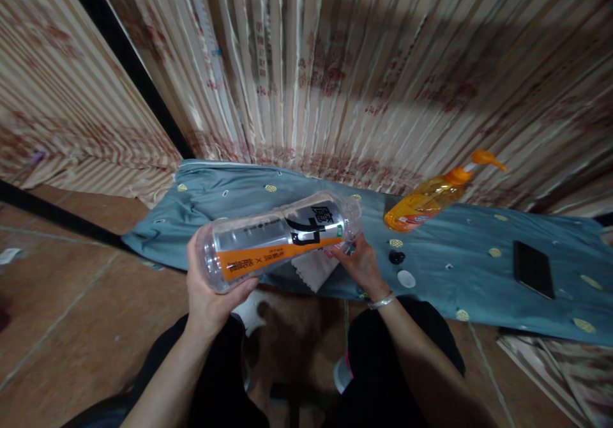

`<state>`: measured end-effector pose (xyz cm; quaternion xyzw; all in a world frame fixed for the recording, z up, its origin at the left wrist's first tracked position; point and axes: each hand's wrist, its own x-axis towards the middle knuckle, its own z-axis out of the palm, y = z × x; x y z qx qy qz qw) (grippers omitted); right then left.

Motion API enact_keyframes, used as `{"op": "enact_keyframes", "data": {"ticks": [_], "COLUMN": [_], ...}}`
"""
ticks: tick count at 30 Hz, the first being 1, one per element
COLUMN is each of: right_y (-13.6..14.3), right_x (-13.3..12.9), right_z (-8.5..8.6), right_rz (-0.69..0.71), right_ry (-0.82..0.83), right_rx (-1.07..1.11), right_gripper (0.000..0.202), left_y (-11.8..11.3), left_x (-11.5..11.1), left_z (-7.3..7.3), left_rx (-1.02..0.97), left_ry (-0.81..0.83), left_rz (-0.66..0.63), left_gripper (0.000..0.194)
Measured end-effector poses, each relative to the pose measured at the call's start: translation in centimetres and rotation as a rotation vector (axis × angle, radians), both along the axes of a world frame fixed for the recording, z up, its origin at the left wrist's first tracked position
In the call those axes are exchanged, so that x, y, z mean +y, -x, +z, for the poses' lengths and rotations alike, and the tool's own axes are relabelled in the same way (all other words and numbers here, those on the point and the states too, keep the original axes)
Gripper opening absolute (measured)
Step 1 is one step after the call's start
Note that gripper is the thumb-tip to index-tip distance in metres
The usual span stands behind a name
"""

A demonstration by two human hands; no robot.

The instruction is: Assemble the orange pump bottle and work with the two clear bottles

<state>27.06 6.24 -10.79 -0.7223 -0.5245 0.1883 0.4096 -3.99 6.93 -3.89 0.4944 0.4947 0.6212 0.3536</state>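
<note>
A clear plastic bottle (282, 233) with a silver and orange label lies almost level in the air, its neck end to the right. My left hand (208, 294) wraps round the wide base. At the neck end, my right hand (361, 262) has its fingers against the bottle's underside; a bracelet is on that wrist. Under the bottle, a pale cloth (316, 273) rests on the blue-green cover, partly hidden. To the right of my right hand lie a small black cap (397, 257) and a white disc (407, 279).
A pump bottle of orange liquid (426, 201) stands on the patterned blue-green cover (472, 255). Farther right lies a dark phone-like slab (534, 268). Pleated curtains (311, 64) hang behind, with a black pole (138, 70) at left. Brown floor tiles (62, 306) show below.
</note>
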Motion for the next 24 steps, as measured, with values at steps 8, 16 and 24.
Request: {"op": "enact_keyframes", "data": {"ticks": [8,16,24], "right_y": [-0.12,-0.02,-0.05], "right_x": [0.01,0.01,0.03], "right_z": [-0.09,0.08,0.02], "right_rz": [0.003,0.005,-0.002], "right_ry": [-0.001,0.014,0.018], "right_rx": [0.008,-0.003,-0.022], "right_gripper": [0.059,0.052,0.054], "left_y": [0.39,0.86,0.28], "left_x": [-0.08,-0.07,-0.07], "left_z": [-0.21,-0.52,-0.27], "left_rx": [0.014,0.022,0.029], "left_ry": [0.011,0.011,-0.014], "left_rz": [-0.027,-0.055,-0.006], "left_gripper": [0.112,0.114,0.112]}}
